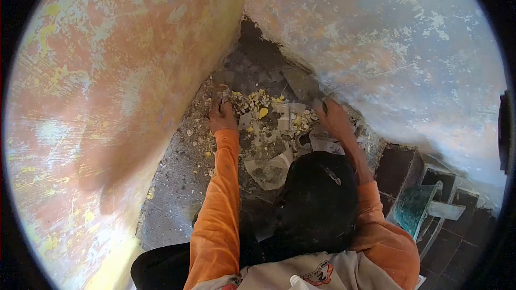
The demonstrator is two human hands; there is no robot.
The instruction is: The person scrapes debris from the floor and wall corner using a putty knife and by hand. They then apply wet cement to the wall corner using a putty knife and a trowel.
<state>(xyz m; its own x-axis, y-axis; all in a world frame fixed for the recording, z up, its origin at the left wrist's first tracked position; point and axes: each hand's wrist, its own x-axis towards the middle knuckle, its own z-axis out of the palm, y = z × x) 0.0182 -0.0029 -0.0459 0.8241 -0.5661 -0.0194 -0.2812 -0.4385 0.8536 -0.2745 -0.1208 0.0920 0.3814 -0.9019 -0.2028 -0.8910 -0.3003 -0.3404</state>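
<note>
A green pan (414, 207) lies right of the rubble pile (269, 126). The left hand (222, 116) touches the pile's left edge, its fingers' grip unclear. The right hand (334, 118) has fingers closed on a scraper (302, 85) at the pile's far side.

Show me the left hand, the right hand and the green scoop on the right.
left hand (222, 117), head view, back of the hand.
right hand (334, 118), head view, back of the hand.
green scoop (413, 208), head view, its inner hollow.
</note>
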